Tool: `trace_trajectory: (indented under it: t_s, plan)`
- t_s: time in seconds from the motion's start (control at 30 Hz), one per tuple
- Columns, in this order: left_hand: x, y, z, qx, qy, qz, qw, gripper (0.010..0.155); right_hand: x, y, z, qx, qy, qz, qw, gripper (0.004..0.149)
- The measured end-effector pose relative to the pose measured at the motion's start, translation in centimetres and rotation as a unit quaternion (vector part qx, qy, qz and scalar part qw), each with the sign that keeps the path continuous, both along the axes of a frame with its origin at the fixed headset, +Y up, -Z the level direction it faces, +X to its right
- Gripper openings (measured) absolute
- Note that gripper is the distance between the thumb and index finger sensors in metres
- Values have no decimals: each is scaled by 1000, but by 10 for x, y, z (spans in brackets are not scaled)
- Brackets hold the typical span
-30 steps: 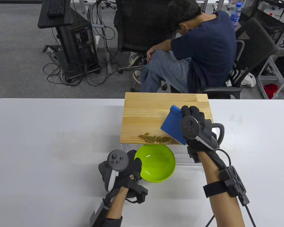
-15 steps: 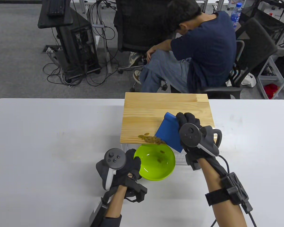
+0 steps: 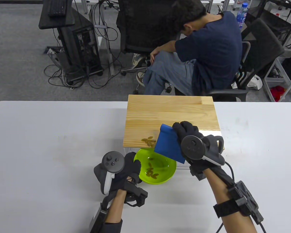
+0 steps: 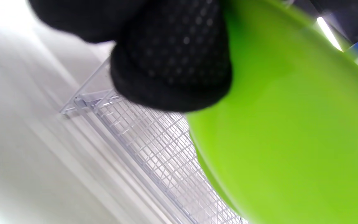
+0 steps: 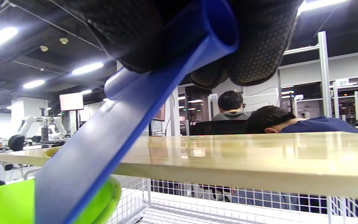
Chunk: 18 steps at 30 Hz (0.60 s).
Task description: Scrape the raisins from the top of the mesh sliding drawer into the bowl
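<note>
A wooden top covers the white mesh drawer. A few raisins lie at its near edge. My right hand grips a blue scraper whose blade hangs past the edge over the green bowl. Several raisins lie in the bowl. My left hand holds the bowl's left rim, a gloved fingertip on the rim in the left wrist view. In the right wrist view the scraper slants down to the bowl.
The white table spreads wide to the left and right of the drawer. A person sits on a chair just beyond the table's far edge. Desks, cables and chairs stand farther back.
My right hand dragged the scraper toward me and leftward, over the board's near edge. Most raisins dropped into the bowl. My left hand shifted the bowl slightly left.
</note>
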<state>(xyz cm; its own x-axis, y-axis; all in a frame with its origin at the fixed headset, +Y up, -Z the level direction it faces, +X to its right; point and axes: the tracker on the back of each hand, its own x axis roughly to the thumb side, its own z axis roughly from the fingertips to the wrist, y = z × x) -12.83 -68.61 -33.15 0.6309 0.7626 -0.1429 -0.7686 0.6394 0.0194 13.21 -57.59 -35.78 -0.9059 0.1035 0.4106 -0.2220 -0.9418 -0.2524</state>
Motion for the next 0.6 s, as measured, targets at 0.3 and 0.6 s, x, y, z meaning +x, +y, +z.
trace_trajectory:
  t_s: [0.3,0.6]
  plan:
    - [-3,0,1,6,9,-18,1000,53,-2,15,-18,70,-61,-67,993,56]
    - [-8,0,3,4,17,-31,999,53,-29,5,-53,67,-130,9,989,57]
